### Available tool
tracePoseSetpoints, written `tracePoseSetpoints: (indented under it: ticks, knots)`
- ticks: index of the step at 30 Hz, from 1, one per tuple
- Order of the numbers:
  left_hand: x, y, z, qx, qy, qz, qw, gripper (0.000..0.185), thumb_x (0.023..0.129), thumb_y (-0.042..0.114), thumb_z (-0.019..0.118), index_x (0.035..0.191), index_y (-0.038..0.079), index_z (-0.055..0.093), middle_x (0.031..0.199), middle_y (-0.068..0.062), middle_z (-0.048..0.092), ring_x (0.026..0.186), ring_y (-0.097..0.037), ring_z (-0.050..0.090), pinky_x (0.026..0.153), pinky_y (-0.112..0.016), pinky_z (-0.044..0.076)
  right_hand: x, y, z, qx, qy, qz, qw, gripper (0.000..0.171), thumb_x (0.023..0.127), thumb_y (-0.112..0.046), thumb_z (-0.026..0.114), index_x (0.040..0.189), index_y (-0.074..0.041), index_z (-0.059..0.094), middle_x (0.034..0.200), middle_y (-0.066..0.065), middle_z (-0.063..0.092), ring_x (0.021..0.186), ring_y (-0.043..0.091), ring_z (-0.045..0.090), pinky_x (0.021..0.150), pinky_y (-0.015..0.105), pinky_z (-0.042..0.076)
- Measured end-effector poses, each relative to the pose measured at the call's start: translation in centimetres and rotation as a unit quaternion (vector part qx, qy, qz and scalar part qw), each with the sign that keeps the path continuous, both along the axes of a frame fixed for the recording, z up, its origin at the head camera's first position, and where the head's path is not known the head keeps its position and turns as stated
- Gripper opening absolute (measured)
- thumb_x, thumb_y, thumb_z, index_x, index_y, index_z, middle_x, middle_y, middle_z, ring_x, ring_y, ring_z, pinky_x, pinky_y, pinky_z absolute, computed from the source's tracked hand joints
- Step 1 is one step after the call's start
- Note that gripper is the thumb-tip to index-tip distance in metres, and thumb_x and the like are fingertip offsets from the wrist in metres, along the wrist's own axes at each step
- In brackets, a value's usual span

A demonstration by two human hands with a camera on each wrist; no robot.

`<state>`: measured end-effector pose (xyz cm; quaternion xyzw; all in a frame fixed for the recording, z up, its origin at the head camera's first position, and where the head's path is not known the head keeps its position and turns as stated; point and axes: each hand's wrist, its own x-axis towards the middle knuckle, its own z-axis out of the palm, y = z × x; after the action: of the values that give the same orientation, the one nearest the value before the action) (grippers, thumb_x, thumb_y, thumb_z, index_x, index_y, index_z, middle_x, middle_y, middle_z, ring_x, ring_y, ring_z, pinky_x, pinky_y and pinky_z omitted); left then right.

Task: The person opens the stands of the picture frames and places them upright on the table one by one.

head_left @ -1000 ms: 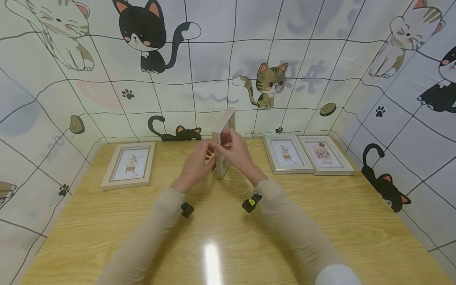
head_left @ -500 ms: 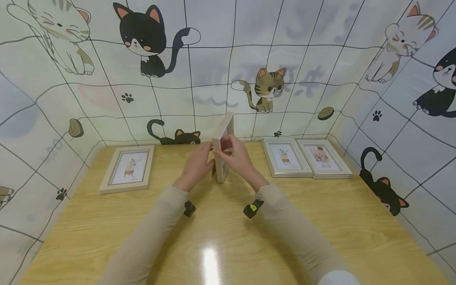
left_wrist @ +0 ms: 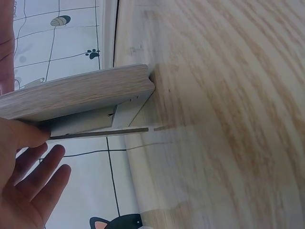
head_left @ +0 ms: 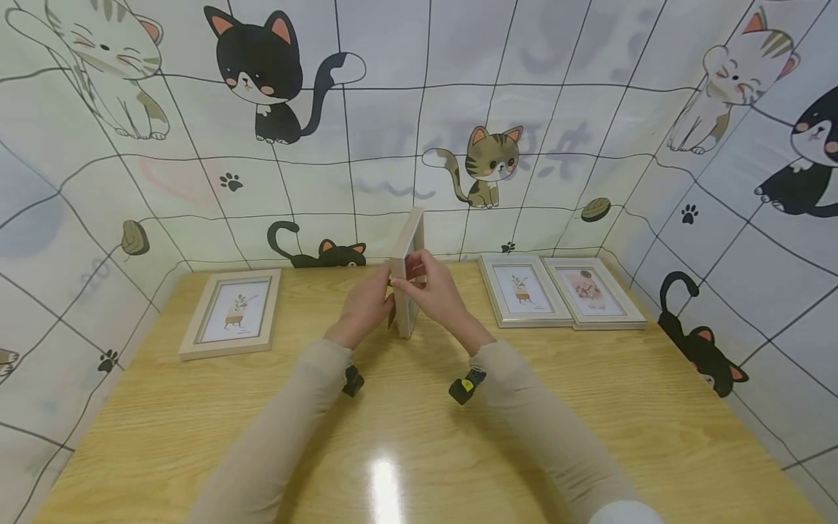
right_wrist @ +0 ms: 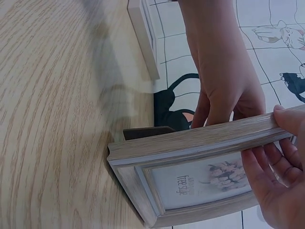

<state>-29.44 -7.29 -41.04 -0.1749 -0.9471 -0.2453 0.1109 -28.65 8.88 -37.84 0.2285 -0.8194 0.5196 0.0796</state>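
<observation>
A: Wood-grain picture frame [head_left: 407,275] stands on edge near the middle of the worktop [head_left: 589,407], lower corner touching the surface, top leaning toward the back wall.

B: Hands?

A: Right hand [head_left: 440,291] pinches the near long rail, thumb on the outer edge, fingers curled over the glazed front. The right wrist view shows this plainly: fingers [right_wrist: 267,167] across the printed insert. Left hand [head_left: 364,304] is at the back of the frame. In the left wrist view its fingers [left_wrist: 40,179] are straight and spread, and one digit presses the rail from behind. So: right grip closed on the frame, left grip flat against it, not curled.

B: What's at the back?

A: Thin dark easel stand [right_wrist: 147,131], swung out from the backing and close to the worktop.

B: How would it handle?

A: My judgement: light, rigid, slightly slick on the moulded rails. The glazing is the fragile part, and the stand's hinge looks weak. Hold by the rails, not the pane or the stand.

B: Anything else out?

A: Light frame [head_left: 230,313] lying flat at left. Two more frames [head_left: 563,292] flat at right, side by side and touching.
</observation>
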Motion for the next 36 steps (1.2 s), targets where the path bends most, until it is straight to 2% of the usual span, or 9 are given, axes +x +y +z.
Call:
tracePoseSetpoints:
  ticks: [3, 5, 13, 18, 25, 32, 36]
  knots:
    - [-0.2, 0.2, 0.0, 0.006, -0.001, 0.006, 1.0, 0.035, 0.094, 0.01, 0.064, 0.126, 0.008, 0.049, 0.12, -0.016, 0.067, 0.101, -0.032, 0.069, 0.078, -0.048, 0.058, 0.0, 0.0, 0.0, 0.003, -0.002, 0.0, 1.0, 0.033, 0.093, -0.018, 0.071, 0.116, -0.001, 0.054, 0.112, 0.016, 0.063, 0.1, 0.029, 0.066, 0.082, 0.036, 0.062]
    - [-0.4, 0.4, -0.1, 0.009, 0.0, 0.01, 0.9999, 0.032, 0.094, 0.008, 0.063, 0.124, 0.008, 0.05, 0.117, -0.015, 0.067, 0.099, -0.031, 0.068, 0.077, -0.048, 0.058, 0.0, 0.1, 0.0, 0.005, -0.004, 0.001, 1.0, 0.033, 0.093, -0.018, 0.071, 0.116, -0.001, 0.054, 0.112, 0.017, 0.063, 0.1, 0.029, 0.066, 0.082, 0.037, 0.062]
    - [-0.6, 0.2, 0.0, 0.019, 0.003, 0.012, 0.9998, 0.035, 0.095, 0.005, 0.061, 0.129, 0.008, 0.051, 0.129, -0.016, 0.064, 0.114, -0.033, 0.066, 0.091, -0.05, 0.057, 0.1, -0.1, 0.3, 0.017, -0.005, 0.004, 1.0, 0.033, 0.093, -0.017, 0.071, 0.116, -0.001, 0.053, 0.113, 0.017, 0.063, 0.102, 0.03, 0.066, 0.083, 0.038, 0.062]
    - [-0.7, 0.0, 0.0, 0.018, -0.006, 0.015, 0.9997, 0.033, 0.098, 0.008, 0.058, 0.13, 0.01, 0.051, 0.125, -0.014, 0.065, 0.11, -0.031, 0.067, 0.089, -0.048, 0.058, 0.1, -0.2, 0.3, 0.022, -0.008, 0.006, 1.0, 0.033, 0.093, -0.017, 0.071, 0.117, -0.001, 0.054, 0.114, 0.017, 0.063, 0.103, 0.029, 0.066, 0.086, 0.038, 0.062]
    - [-0.9, -0.4, 0.0, -0.001, 0.016, 0.013, 0.9998, 0.027, 0.099, 0.006, 0.056, 0.126, 0.009, 0.052, 0.122, -0.015, 0.068, 0.108, -0.032, 0.069, 0.085, -0.048, 0.059, 0.0, -0.4, 0.4, 0.024, -0.005, 0.007, 1.0, 0.033, 0.092, -0.016, 0.071, 0.116, 0.0, 0.053, 0.114, 0.018, 0.063, 0.103, 0.03, 0.067, 0.088, 0.038, 0.061]
    - [-1.2, -0.6, 0.2, -0.032, 0.033, 0.026, 0.9986, 0.022, 0.1, 0.007, 0.055, 0.122, 0.011, 0.056, 0.113, -0.012, 0.068, 0.098, -0.03, 0.07, 0.074, -0.046, 0.06, -0.3, -0.4, 0.2, 0.034, 0.0, 0.006, 0.999, 0.036, 0.092, -0.019, 0.072, 0.117, -0.001, 0.054, 0.115, 0.016, 0.064, 0.104, 0.03, 0.068, 0.09, 0.038, 0.06]
    - [-1.4, -0.7, 0.2, -0.049, 0.044, 0.028, 0.9974, 0.023, 0.1, 0.006, 0.056, 0.123, 0.01, 0.057, 0.114, -0.012, 0.068, 0.099, -0.03, 0.069, 0.075, -0.045, 0.06, -0.3, -0.5, 0.3, 0.04, 0.0, 0.007, 0.999, 0.038, 0.092, -0.021, 0.072, 0.119, -0.002, 0.054, 0.117, 0.016, 0.064, 0.105, 0.029, 0.068, 0.089, 0.039, 0.06]
